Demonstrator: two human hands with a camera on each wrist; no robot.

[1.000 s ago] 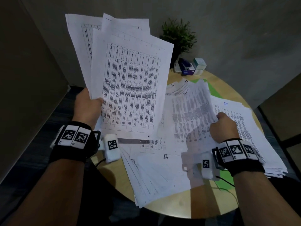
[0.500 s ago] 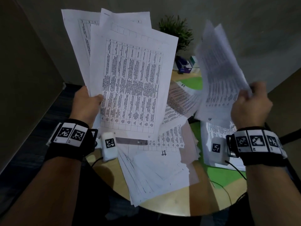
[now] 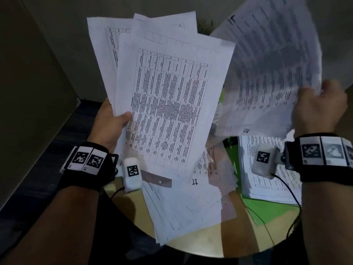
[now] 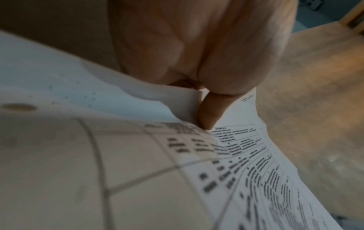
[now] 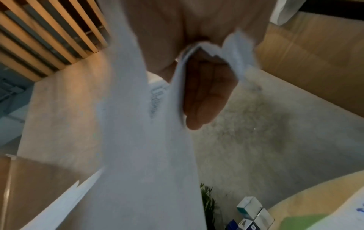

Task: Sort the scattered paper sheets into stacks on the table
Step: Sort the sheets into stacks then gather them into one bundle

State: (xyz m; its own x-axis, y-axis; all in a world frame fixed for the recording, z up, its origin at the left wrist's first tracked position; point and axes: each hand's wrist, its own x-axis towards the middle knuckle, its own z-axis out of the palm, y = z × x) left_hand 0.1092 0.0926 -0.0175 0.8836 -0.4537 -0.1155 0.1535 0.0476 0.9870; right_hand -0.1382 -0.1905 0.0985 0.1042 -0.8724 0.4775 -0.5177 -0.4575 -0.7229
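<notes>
My left hand (image 3: 112,119) holds a fan of printed table sheets (image 3: 168,104) upright above the table, thumb on the front page; the left wrist view shows the thumb (image 4: 210,115) pinching those sheets (image 4: 177,171). My right hand (image 3: 321,106) grips a blurred bundle of sheets (image 3: 271,73) raised high at the right; in the right wrist view its fingers (image 5: 204,96) curl round the paper edge (image 5: 149,140). A loose heap of sheets (image 3: 187,207) lies on the round table (image 3: 210,241), and a neater stack (image 3: 267,180) sits at the right under my right wrist.
A green mat (image 3: 267,209) lies under the right stack. Small boxes (image 5: 250,214) and a potted plant (image 5: 208,202) stand at the table's far edge. A cable (image 3: 294,196) trails from the right wrist camera. Walls stand close behind and to the left.
My right hand has picked a bundle of sheets off the table and lifted it up high at the right. The left hand's fan stays raised, almost unmoved.
</notes>
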